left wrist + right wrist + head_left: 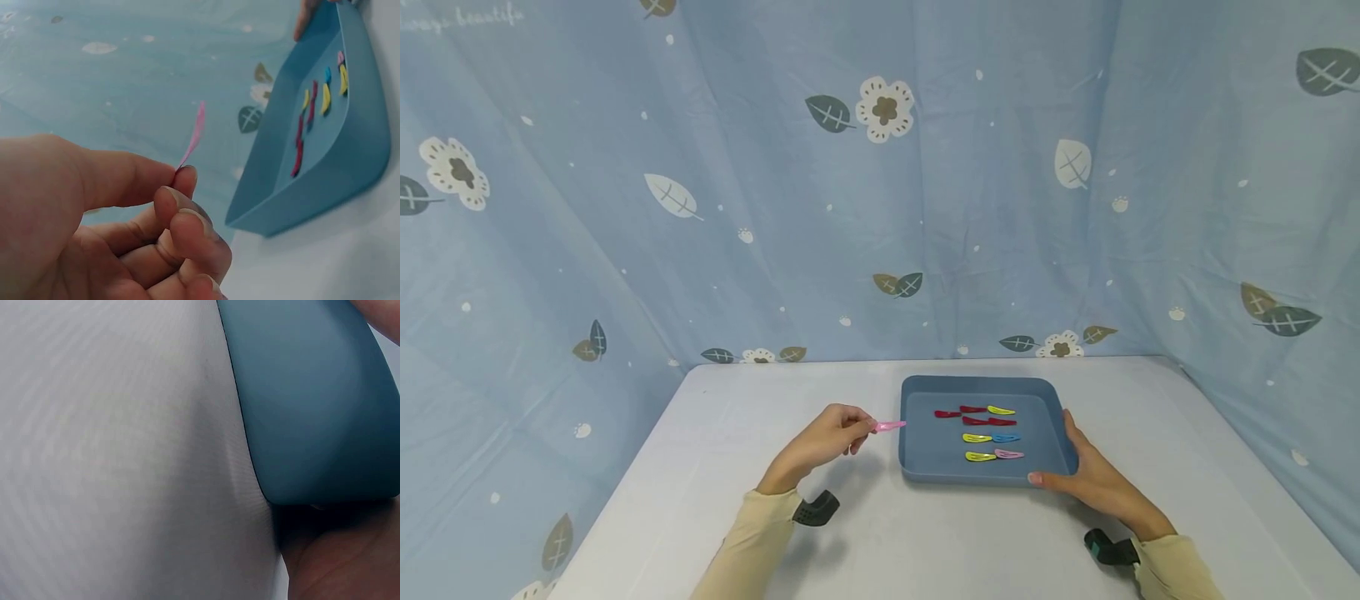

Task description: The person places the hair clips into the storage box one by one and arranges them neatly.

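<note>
Between thumb and fingertips, my left hand (827, 437) pinches a pink snap hair clip (890, 426). Its free end points at the left rim of a blue-grey tray (940, 477); the left wrist view shows the clip (196, 134) raised in the air beside the tray. My right hand (1097, 475) grips the tray's near right corner, thumb on the front rim and fingers along the right side. Inside the tray, several hair clips lie end to end in rows: red clips (976, 421), yellow clips (977, 437), a blue clip (1006, 437) and a light pink clip (1009, 454).
The tray stands on a white-covered table (760, 392). A blue curtain (790, 225) with leaf and flower prints hangs behind the table and along its sides. Each wrist wears a dark camera mount, such as the left one (817, 508).
</note>
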A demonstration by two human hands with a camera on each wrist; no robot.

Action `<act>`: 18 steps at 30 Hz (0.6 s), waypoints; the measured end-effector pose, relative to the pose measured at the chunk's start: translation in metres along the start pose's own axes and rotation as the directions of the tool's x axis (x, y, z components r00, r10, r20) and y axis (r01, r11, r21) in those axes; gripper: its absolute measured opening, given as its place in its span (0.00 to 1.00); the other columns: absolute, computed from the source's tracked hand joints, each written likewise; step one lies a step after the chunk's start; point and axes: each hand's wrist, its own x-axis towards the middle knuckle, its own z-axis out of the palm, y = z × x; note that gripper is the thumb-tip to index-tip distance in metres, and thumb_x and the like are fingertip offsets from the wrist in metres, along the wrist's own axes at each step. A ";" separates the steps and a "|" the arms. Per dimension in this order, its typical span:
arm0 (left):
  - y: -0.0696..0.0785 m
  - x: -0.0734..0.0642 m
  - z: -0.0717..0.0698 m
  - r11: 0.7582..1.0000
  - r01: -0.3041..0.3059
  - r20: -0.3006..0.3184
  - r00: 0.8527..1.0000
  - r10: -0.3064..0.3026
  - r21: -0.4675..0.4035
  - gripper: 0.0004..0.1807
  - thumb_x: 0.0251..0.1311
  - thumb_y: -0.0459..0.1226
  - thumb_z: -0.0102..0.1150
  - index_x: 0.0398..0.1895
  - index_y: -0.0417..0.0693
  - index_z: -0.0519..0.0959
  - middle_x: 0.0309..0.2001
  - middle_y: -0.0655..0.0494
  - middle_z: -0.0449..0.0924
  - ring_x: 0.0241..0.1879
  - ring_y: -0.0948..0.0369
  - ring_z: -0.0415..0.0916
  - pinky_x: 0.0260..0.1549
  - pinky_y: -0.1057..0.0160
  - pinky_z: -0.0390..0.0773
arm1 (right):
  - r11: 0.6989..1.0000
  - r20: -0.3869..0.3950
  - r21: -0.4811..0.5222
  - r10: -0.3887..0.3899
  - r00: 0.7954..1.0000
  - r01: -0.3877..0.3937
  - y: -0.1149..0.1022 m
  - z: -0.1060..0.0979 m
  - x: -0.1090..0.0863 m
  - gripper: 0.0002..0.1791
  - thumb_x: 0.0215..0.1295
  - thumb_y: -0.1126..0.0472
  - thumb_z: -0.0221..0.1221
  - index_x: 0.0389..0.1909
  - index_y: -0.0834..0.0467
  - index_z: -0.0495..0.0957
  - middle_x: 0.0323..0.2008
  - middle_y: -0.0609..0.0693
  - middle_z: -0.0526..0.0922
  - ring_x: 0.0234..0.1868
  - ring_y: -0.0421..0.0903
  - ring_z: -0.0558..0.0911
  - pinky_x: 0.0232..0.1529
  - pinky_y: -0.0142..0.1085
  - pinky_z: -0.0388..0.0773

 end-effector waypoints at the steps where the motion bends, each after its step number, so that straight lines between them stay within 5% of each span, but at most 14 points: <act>1: 0.001 0.002 0.001 1.000 0.000 -0.002 1.000 0.000 -0.008 0.17 0.77 0.38 0.51 0.50 0.30 0.81 0.22 0.57 0.70 0.24 0.63 0.65 0.27 0.67 0.66 | 1.000 0.000 0.001 -0.001 1.000 0.001 0.000 0.000 0.000 0.73 0.60 0.46 0.71 0.81 0.61 0.21 0.81 0.73 0.29 0.79 0.79 0.36 0.70 0.77 0.42; 10: 0.008 0.016 0.014 0.995 0.009 -0.023 1.000 -0.012 -0.095 0.16 0.75 0.37 0.53 0.51 0.30 0.82 0.19 0.57 0.65 0.24 0.62 0.62 0.33 0.64 0.65 | 1.000 -0.002 0.000 0.000 1.000 0.000 0.001 0.000 0.001 0.73 0.60 0.46 0.71 0.81 0.62 0.21 0.80 0.74 0.29 0.79 0.79 0.37 0.71 0.77 0.42; 18: 0.013 0.029 0.026 0.992 0.028 -0.047 0.998 -0.034 -0.127 0.17 0.77 0.38 0.53 0.51 0.31 0.83 0.23 0.58 0.70 0.24 0.64 0.67 0.33 0.62 0.70 | 1.000 -0.006 -0.015 -0.002 1.000 0.002 0.000 0.000 0.000 0.73 0.60 0.45 0.71 0.81 0.62 0.21 0.80 0.74 0.30 0.79 0.79 0.37 0.71 0.76 0.43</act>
